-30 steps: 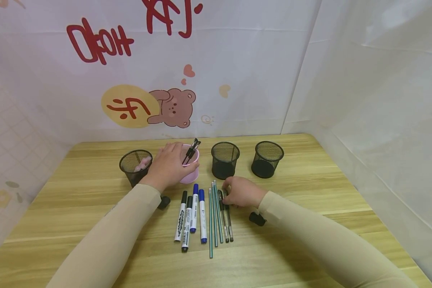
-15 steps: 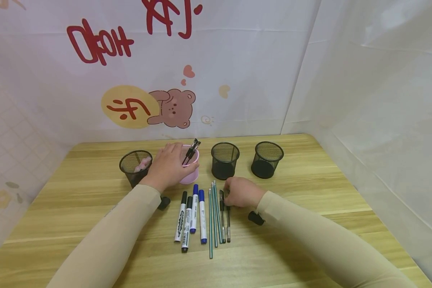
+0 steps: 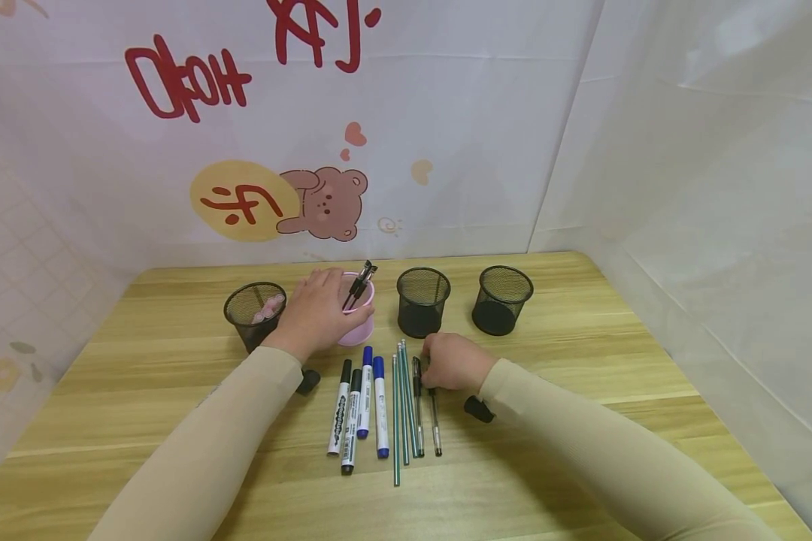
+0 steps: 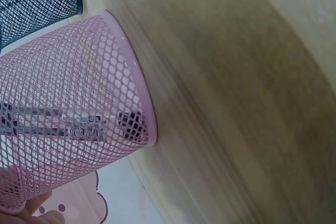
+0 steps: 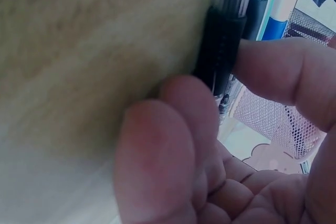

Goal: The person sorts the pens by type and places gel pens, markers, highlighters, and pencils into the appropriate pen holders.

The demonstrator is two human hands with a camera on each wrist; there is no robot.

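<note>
Pinching a slim black-grip ballpoint pen (image 3: 434, 421) between thumb and fingers (image 5: 173, 129), my right hand (image 3: 452, 361) keeps its grip low over the light wooden table (image 3: 582, 361), the pen lying just beside another black pen (image 3: 417, 406) and the thin green pencils (image 3: 401, 406). My left hand (image 3: 314, 312) curls its grip round the pink mesh pen cup (image 4: 73, 114) (two black pens (image 3: 359, 284) stand inside it). Four markers with blue and black caps (image 3: 359, 402) lie left of the pencils. Three black mesh cups (image 3: 422, 300) stand in the same row as the pink one.
</note>
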